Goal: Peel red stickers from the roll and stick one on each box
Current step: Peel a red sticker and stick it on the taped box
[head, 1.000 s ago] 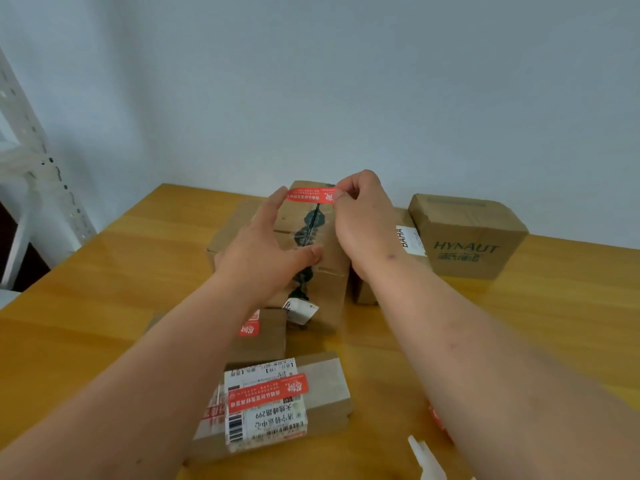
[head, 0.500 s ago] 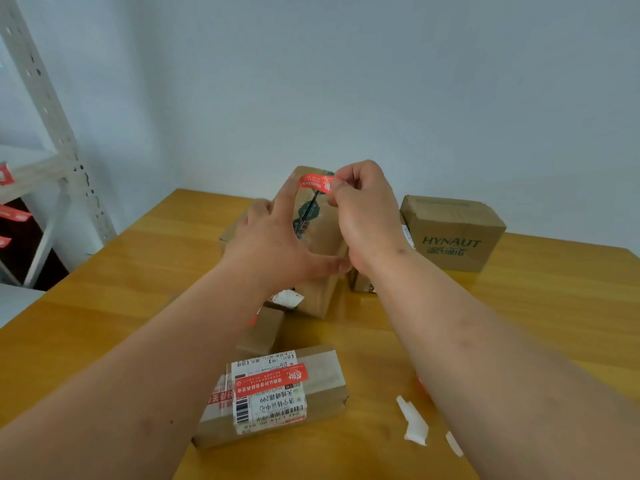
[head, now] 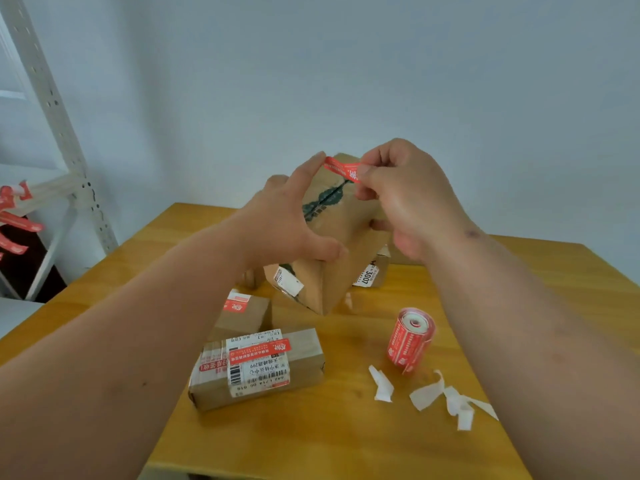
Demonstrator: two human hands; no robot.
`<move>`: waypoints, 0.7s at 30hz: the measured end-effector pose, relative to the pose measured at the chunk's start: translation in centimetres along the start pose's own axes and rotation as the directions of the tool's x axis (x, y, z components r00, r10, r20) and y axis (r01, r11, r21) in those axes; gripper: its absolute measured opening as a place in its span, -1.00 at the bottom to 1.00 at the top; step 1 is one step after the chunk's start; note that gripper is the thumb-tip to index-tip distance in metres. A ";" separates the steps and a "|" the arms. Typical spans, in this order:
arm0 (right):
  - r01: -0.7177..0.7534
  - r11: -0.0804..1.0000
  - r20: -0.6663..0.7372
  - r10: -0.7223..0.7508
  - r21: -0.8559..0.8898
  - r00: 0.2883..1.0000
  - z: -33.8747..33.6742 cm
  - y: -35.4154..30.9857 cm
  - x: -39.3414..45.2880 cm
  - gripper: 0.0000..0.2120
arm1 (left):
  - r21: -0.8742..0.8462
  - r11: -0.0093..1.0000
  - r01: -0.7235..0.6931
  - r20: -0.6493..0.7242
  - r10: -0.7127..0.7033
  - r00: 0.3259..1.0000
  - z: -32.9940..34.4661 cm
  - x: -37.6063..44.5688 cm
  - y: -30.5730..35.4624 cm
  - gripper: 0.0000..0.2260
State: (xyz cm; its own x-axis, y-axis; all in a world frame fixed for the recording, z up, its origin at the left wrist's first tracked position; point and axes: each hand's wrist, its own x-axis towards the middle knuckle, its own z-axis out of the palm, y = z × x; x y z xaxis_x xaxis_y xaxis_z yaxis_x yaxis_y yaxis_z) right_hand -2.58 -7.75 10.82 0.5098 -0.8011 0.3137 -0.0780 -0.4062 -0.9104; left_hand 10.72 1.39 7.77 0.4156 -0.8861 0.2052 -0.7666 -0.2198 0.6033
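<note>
A red sticker is stretched over the top edge of a brown cardboard box with a dark print along its seam. The box is tilted up off the table. My left hand grips it, thumb on its near face, index fingertip on the sticker's left end. My right hand pinches the sticker's right end. The red sticker roll lies on the table to the right. A flat box with a white label and a small box each carry a red sticker.
Another box with a white label sits behind the held one. White backing scraps lie near the table's front right. A white metal shelf stands at the left, with red stickers hanging from it.
The box has been tipped up higher and held off the table by my left hand. The view has shifted, so the roll and more backing scraps now show.
</note>
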 end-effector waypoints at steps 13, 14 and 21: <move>-0.188 0.979 0.033 0.191 -0.076 0.981 -5.0 3.5 -0.8 -0.96 | 0.118 0.977 -0.177 0.205 0.151 0.967 3.7 2.0 2.1 0.05; -0.191 0.979 0.042 0.194 -0.073 0.980 -5.4 3.6 -0.7 -0.95 | 0.125 0.973 -0.194 0.209 0.165 0.964 3.6 2.1 2.3 0.04; -0.228 0.960 0.112 0.247 -0.163 0.962 -5.8 4.3 -0.7 -0.92 | -0.031 0.996 -0.081 0.363 0.087 0.928 4.0 2.2 1.8 -0.01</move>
State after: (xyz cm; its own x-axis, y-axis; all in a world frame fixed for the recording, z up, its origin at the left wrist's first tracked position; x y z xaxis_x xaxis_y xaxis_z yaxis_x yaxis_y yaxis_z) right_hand -8.24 -11.44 8.25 0.5673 -0.8222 0.0468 -0.3307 -0.2794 -0.9014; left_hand 8.33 -2.58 6.25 0.1412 -0.9893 -0.0374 -0.7825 -0.1346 0.6079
